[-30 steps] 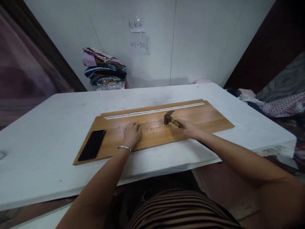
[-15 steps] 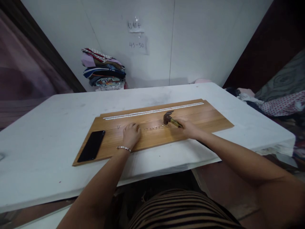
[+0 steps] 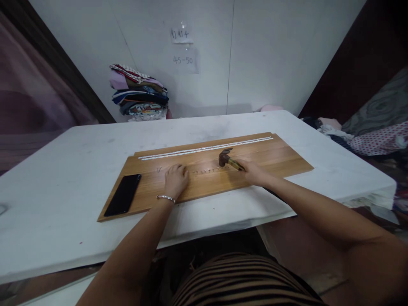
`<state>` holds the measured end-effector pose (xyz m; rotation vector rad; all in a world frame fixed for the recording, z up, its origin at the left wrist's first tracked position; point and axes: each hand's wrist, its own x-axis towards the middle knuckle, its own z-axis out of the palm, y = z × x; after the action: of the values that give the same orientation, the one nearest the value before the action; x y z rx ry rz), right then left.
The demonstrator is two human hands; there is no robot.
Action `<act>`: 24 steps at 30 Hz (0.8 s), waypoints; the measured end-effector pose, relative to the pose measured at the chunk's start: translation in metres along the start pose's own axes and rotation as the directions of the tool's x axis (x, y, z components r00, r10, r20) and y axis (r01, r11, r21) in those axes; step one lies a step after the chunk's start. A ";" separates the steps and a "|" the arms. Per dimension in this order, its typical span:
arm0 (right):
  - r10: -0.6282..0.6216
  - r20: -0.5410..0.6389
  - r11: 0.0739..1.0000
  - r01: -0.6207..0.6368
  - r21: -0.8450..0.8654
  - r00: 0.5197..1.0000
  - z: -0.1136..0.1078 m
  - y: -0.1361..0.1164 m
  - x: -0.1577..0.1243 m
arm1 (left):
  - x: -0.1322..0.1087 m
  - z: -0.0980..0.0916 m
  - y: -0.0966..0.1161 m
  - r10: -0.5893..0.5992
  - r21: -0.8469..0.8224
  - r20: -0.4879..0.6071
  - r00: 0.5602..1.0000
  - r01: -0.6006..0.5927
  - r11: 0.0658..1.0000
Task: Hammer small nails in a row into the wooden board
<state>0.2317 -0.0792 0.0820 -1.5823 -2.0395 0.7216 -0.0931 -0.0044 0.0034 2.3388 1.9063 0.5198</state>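
My right hand (image 3: 253, 173) is wrapped around the yellowish handle of a claw hammer (image 3: 234, 164). The hammer's dark head is at the right end of a row of several small nails (image 3: 209, 170) on a wooden board (image 3: 191, 189). My left hand (image 3: 176, 178) lies palm down on the board, left of that row, its fingers slightly bent; what is under the palm is hidden. Two loose nails (image 3: 159, 169) lie in a V shape left of this hand. A silvery bracelet (image 3: 166, 198) circles my left wrist.
The board rests on a white-covered table (image 3: 60, 178). On its left end lies a black phone (image 3: 123, 195). Two white marked strips (image 3: 204, 148) run along its far edge. Folded clothes (image 3: 140, 93) are piled by the wall, and more fabric (image 3: 379, 140) lies right of the table.
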 end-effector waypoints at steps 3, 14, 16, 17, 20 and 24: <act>0.011 0.006 1.000 -0.011 -0.002 1.000 0.001 0.001 0.000 | 0.000 0.000 0.000 0.000 0.012 -0.006 1.000 0.000 1.000; 0.005 0.000 1.000 -0.005 0.020 1.000 -0.001 -0.004 0.000 | -0.001 -0.005 0.005 -0.007 0.021 0.014 1.000 0.007 1.000; 0.006 0.006 1.000 -0.006 0.019 1.000 -0.001 -0.004 0.000 | -0.001 -0.005 0.005 -0.005 0.017 0.011 1.000 0.005 1.000; 0.010 0.007 1.000 -0.010 0.017 1.000 0.000 -0.004 -0.001 | -0.001 -0.005 0.004 -0.006 0.016 0.009 1.000 0.006 1.000; 0.011 0.003 1.000 -0.011 0.015 1.000 0.000 -0.002 -0.001 | -0.001 -0.005 0.004 -0.007 0.019 0.008 1.000 0.007 1.000; 0.001 0.003 1.000 -0.001 0.026 1.000 0.000 0.000 0.000 | -0.001 -0.005 0.004 -0.009 0.024 0.012 1.000 0.009 1.000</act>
<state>0.2314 -0.0794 0.0822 -1.5688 -2.0240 0.7479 -0.0911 -0.0065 0.0091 2.3414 1.9272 0.4829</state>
